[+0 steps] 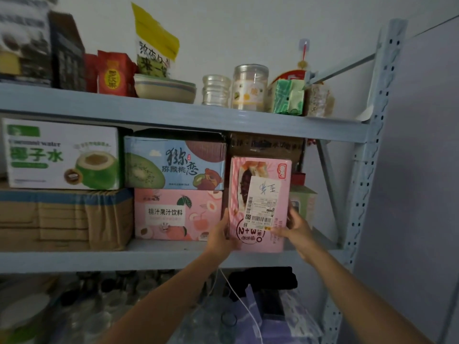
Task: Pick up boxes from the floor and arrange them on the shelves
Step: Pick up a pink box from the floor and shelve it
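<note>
A tall pink box (258, 184) with a white shipping label stands on end at the right of the middle shelf (159, 254), next to the pink peach-juice box (177, 214). My left hand (222, 235) holds its lower left edge, fingers behind the side. My right hand (295, 225) holds its lower right edge, thumb on the front face. Above the peach-juice box lies a blue kiwi box (173, 162); to the left sit a white coconut-water box (62, 155) and a plain brown carton (64, 219).
A brown box (265, 145) sits behind the pink one, a small green-and-pink carton (304, 202) to its right. Jars, bowls and packets crowd the top shelf (173, 112). The perforated upright (365, 170) bounds the right side. Bottles, bags and a white cable fill the bottom level.
</note>
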